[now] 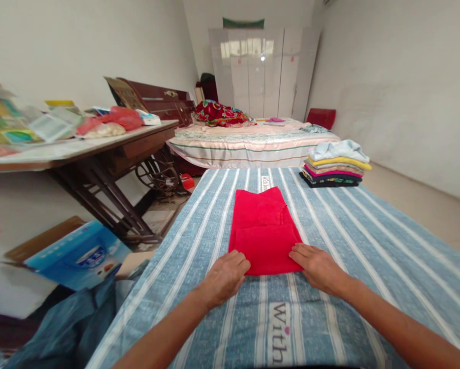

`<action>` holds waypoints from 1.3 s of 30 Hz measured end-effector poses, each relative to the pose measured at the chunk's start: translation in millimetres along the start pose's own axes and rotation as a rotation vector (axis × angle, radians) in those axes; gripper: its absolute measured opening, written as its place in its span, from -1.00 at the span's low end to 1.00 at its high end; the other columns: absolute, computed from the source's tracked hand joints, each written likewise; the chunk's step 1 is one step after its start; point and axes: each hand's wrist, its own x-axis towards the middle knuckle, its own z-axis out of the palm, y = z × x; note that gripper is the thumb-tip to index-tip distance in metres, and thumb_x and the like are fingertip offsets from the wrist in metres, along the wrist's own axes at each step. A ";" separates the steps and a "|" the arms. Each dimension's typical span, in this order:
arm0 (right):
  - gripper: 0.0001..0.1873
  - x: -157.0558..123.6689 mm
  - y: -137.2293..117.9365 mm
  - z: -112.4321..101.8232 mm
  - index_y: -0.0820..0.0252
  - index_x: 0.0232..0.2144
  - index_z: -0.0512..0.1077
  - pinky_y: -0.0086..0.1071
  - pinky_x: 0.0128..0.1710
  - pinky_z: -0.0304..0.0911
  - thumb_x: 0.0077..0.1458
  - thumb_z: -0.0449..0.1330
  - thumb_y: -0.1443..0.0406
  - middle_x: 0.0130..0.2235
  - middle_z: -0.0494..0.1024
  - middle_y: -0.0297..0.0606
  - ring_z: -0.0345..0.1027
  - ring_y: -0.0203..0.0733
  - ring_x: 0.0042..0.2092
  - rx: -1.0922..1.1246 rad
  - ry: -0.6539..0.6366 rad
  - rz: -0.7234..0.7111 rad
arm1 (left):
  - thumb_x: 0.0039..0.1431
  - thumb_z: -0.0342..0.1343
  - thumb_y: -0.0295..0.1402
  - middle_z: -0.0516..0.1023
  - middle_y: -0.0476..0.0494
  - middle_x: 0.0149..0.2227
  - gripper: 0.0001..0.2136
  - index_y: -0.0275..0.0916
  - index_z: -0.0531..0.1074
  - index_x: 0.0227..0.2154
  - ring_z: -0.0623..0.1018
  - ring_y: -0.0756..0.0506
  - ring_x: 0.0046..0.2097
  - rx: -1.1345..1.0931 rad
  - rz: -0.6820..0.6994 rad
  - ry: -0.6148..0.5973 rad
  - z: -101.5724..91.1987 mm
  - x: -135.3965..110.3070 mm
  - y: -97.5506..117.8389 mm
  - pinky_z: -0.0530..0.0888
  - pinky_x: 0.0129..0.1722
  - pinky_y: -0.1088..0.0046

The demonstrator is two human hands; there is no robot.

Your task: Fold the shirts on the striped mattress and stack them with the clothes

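Note:
A red garment [266, 241], partly folded into a narrow panel, lies flat on the blue striped cloth [199, 256]. Its near part is doubled over, and the far end runs to two points with a dip between them. My left hand [228, 271] grips the near left corner with curled fingers. At the near right corner, my right hand [316, 266] has its fingers closed over the edge. The thumbs and fingertips are partly hidden.
A stack of folded clothes [335, 166] sits at the far right of the striped surface. Beyond is a bed [253, 146] with a red floral bundle [222, 114]. To the left stand a cluttered sewing-machine table [110, 141] and a blue cardboard box [80, 256].

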 end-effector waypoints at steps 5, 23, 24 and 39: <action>-0.54 -20.5 4.2 28.1 0.29 -0.01 0.37 -0.15 0.02 0.23 0.04 -0.04 0.54 0.02 0.44 -0.02 0.26 -0.03 0.08 -0.097 0.178 -0.044 | 0.00 0.00 -0.59 0.43 -0.22 -0.06 -0.65 -0.26 0.33 -0.11 0.41 -0.17 -0.02 0.015 -0.001 0.178 17.3 -11.7 1.2 0.38 0.01 0.24; -0.61 -26.2 -0.8 39.8 0.31 -0.14 0.43 -0.11 0.01 0.23 0.05 -0.07 0.51 -0.10 0.51 -0.03 0.32 -0.01 0.02 -0.158 0.410 -0.139 | 0.01 -0.19 -0.69 0.47 -0.24 0.02 -0.52 -0.32 0.32 -0.01 0.41 -0.11 0.09 0.048 0.094 0.309 40.8 -28.2 -27.8 0.44 0.01 0.30; -0.61 -26.6 0.0 40.0 0.31 -0.13 0.43 -0.11 0.01 0.23 0.06 -0.07 0.51 -0.09 0.51 -0.03 0.31 -0.01 0.03 -0.149 0.402 -0.141 | 0.00 -0.19 -0.69 0.46 -0.24 0.03 -0.51 -0.31 0.30 0.01 0.40 -0.10 0.10 0.025 0.094 0.308 41.4 -29.1 -28.9 0.44 0.02 0.30; -0.56 -25.0 42.6 30.2 0.33 0.02 0.34 -0.14 0.10 0.16 0.08 -0.02 0.45 0.09 0.37 0.00 0.04 -0.04 0.22 -0.064 0.339 -0.204 | 0.04 -0.03 -0.59 0.29 -0.29 0.17 -0.39 -0.21 0.06 0.19 0.28 -0.14 0.19 -0.137 0.038 0.324 43.6 -24.1 -59.1 0.36 0.10 0.25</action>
